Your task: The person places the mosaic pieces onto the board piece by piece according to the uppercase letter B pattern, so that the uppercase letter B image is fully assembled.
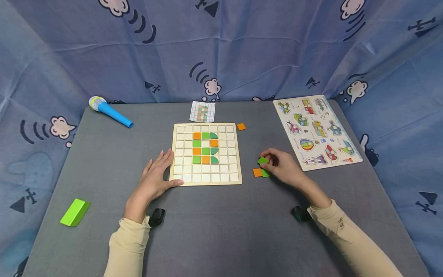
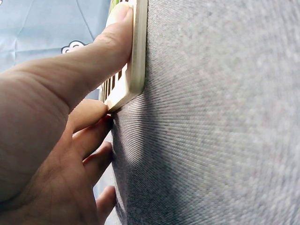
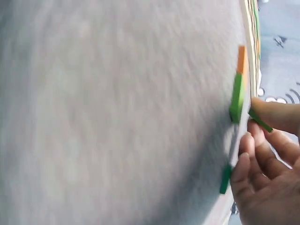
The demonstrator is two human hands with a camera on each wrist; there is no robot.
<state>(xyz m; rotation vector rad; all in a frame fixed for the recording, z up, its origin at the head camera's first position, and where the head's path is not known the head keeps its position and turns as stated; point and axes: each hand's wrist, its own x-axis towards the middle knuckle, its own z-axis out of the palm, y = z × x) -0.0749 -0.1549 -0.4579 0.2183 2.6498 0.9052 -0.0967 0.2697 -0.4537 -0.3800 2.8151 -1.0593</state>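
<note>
A wooden grid board (image 1: 238, 177) lies flat on the grey table, with orange, green and dark green tiles (image 1: 205, 151) in its middle squares. My left hand (image 1: 154, 179) rests at the board's left side, its thumb on the near left corner and its fingers along the edge. In the left wrist view the thumb (image 2: 110, 42) presses on the rim. To the right of the board my right hand (image 1: 282, 165) pinches a green square tile (image 1: 263, 160) between thumb and finger. Just below it lie an orange tile (image 1: 257, 172) and another green tile (image 1: 265, 173).
Behind the board is a small pattern card (image 1: 194, 112), and a lone orange tile (image 1: 241, 126) lies off its far right corner. A picture puzzle board (image 1: 294, 134) is at the right. Leftward are a blue toy microphone (image 1: 112, 114) and a green block (image 1: 75, 212).
</note>
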